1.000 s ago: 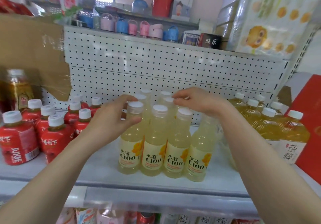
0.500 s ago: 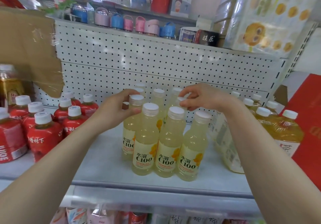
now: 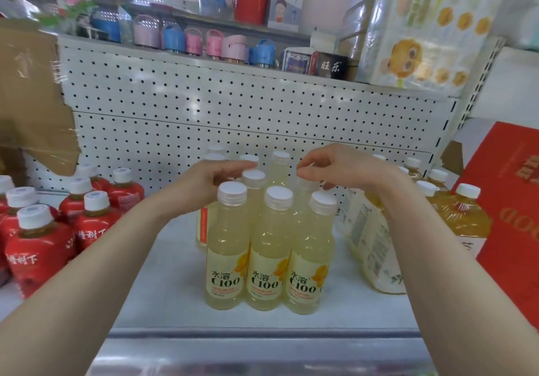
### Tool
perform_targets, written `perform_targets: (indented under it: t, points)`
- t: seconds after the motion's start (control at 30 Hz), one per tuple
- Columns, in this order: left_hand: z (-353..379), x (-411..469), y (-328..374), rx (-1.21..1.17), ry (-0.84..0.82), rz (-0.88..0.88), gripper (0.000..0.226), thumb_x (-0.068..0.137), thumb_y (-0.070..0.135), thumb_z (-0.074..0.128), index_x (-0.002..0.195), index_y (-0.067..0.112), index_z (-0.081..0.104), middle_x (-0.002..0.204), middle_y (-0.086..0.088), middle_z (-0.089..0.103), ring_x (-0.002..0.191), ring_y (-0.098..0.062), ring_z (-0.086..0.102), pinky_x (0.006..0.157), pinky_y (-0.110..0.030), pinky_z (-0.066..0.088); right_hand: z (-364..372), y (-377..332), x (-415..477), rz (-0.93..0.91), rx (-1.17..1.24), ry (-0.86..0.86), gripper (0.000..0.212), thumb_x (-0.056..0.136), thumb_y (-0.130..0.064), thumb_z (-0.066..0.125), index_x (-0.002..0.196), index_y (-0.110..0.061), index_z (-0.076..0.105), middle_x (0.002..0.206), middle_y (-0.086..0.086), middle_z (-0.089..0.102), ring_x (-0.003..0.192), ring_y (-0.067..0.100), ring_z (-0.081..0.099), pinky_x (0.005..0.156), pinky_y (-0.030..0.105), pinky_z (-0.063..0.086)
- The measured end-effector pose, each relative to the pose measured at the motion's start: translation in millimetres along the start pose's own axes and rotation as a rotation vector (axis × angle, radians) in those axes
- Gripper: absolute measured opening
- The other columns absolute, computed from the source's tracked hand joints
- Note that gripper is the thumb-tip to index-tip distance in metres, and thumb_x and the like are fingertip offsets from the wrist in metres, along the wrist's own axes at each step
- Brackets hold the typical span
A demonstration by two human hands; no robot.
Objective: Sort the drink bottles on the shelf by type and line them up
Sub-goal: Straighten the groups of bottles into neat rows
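Pale yellow C100 bottles (image 3: 267, 259) with white caps stand bunched at the middle of the shelf (image 3: 163, 294), three in the front row and several behind. My left hand (image 3: 204, 184) reaches over the front-left cap and holds the top of a bottle (image 3: 201, 229) at the left of the second row, whose cap it hides. My right hand (image 3: 335, 168) has curled fingers pinching the top of a second-row bottle (image 3: 303, 194) on the right. Red-labelled bottles (image 3: 38, 247) are grouped at the left, amber tea bottles (image 3: 466, 221) at the right.
A white pegboard (image 3: 233, 107) backs the shelf. Torn cardboard (image 3: 32, 98) hangs at the left and a red carton (image 3: 510, 200) stands at the right edge. The upper shelf holds small cups and a wrapped tissue pack (image 3: 423, 25). Bare shelf lies either side of the yellow group.
The front row went from four yellow bottles to three. My left hand moved its bottle back into the second row, and both hands shifted deeper over the caps.
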State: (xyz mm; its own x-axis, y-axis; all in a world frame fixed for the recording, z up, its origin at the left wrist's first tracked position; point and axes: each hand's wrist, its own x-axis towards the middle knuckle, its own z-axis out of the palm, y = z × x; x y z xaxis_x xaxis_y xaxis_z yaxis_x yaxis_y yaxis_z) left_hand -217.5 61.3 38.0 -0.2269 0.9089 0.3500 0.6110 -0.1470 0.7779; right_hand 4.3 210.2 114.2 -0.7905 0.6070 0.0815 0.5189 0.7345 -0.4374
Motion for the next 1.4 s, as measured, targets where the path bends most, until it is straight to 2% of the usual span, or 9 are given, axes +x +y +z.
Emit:
perform_targets:
  t: [0.17, 0.43, 0.6, 0.8, 0.93, 1.03, 1.17, 1.3, 1.4]
  points:
    - [-35.8, 4.4, -11.1, 0.175, 0.409, 0.105, 0.033, 0.089, 0.021, 0.069, 0.12, 0.031, 0.067, 0.123, 0.013, 0.065, 0.11, -0.004, 0.061, 0.093, -0.017, 0.049, 1.0, -19.8, 10.5, -0.122, 0.051, 0.075, 0.027, 0.093, -0.041, 0.067, 0.119, -0.034, 0.069, 0.117, -0.01, 0.07, 0.111, 0.009, 0.064, 0.1, 0.034, 0.049]
    - [-35.0, 23.5, -22.1, 0.289, 0.246, -0.142, 0.03, 0.09, 0.042, 0.064, 0.119, 0.037, 0.066, 0.123, 0.006, 0.064, 0.086, -0.018, 0.071, 0.091, -0.04, 0.055, 2.0, -27.1, 32.8, -0.164, -0.101, -0.107, 0.025, 0.09, -0.057, 0.062, 0.112, -0.048, 0.07, 0.112, -0.024, 0.07, 0.11, 0.0, 0.062, 0.105, 0.038, 0.047]
    - [-35.4, 9.6, -8.4, 0.168, 0.172, -0.13, 0.027, 0.089, 0.028, 0.068, 0.116, 0.029, 0.071, 0.115, 0.009, 0.069, 0.086, -0.009, 0.071, 0.076, -0.014, 0.056, 3.8, -19.2, 35.7, -0.193, 0.003, -0.135, 0.02, 0.093, -0.049, 0.063, 0.112, -0.046, 0.071, 0.105, -0.025, 0.072, 0.104, -0.008, 0.062, 0.096, 0.025, 0.047]
    - [-48.1, 4.2, 1.7, 0.072, -0.039, -0.155, 0.028, 0.083, 0.037, 0.072, 0.111, 0.037, 0.071, 0.116, 0.013, 0.068, 0.093, -0.007, 0.071, 0.084, -0.024, 0.057, 2.7, -13.8, 71.6, -0.222, -0.062, -0.056, 0.035, 0.095, -0.034, 0.067, 0.129, -0.042, 0.062, 0.124, -0.015, 0.065, 0.111, 0.008, 0.065, 0.1, 0.033, 0.049]
    - [-58.8, 11.4, 4.1, 0.018, -0.045, -0.164, 0.036, 0.082, 0.059, 0.066, 0.109, 0.036, 0.072, 0.109, 0.012, 0.072, 0.102, -0.005, 0.068, 0.083, -0.021, 0.056, 11.9, -29.7, 98.2, -0.287, -0.142, -0.256, 0.048, 0.097, -0.034, 0.064, 0.142, -0.045, 0.05, 0.145, -0.02, 0.051, 0.116, 0.006, 0.062, 0.096, 0.024, 0.043]
    - [-62.6, 34.6, -8.5, 0.148, 0.272, -0.174, 0.029, 0.094, 0.04, 0.059, 0.12, 0.031, 0.066, 0.114, 0.008, 0.069, 0.102, -0.011, 0.067, 0.075, -0.009, 0.047, 23.0, -37.4, 112.5, -0.329, -0.211, -0.31, 0.044, 0.096, -0.035, 0.066, 0.138, -0.04, 0.055, 0.137, -0.015, 0.056, 0.11, 0.01, 0.066, 0.081, 0.013, 0.041]
    - [-57.2, 61.5, -26.2, 0.404, 0.131, -0.274, 0.05, 0.093, 0.039, 0.061, 0.141, 0.041, 0.046, 0.146, 0.005, 0.047, 0.12, -0.016, 0.056, 0.091, -0.025, 0.04, 22.1, -32.3, 114.9, -0.328, -0.182, -0.25, 0.036, 0.093, -0.03, 0.071, 0.128, -0.029, 0.064, 0.115, -0.002, 0.065, 0.097, 0.017, 0.069, 0.055, 0.004, 0.038]
    - [-51.6, 70.3, -35.1, 0.281, 0.13, -0.293, 0.034, 0.091, 0.032, 0.065, 0.12, 0.048, 0.06, 0.124, 0.009, 0.058, 0.086, -0.014, 0.07, 0.084, -0.042, 0.058, 11.6, -21.8, 104.6, -0.275, -0.205, -0.261, 0.033, 0.089, -0.033, 0.074, 0.121, -0.033, 0.066, 0.104, -0.009, 0.07, 0.092, 0.013, 0.072, 0.075, 0.018, 0.051]
    - [-48.2, 69.6, -33.6, 0.251, 0.106, -0.233, 0.032, 0.09, 0.028, 0.068, 0.116, 0.045, 0.063, 0.117, 0.009, 0.062, 0.087, -0.007, 0.068, 0.077, -0.021, 0.057, 1.8, -9.8, 97.2, -0.212, -0.229, -0.28, 0.032, 0.085, -0.038, 0.077, 0.116, -0.035, 0.068, 0.102, -0.012, 0.072, 0.09, 0.01, 0.072, 0.087, 0.032, 0.055]
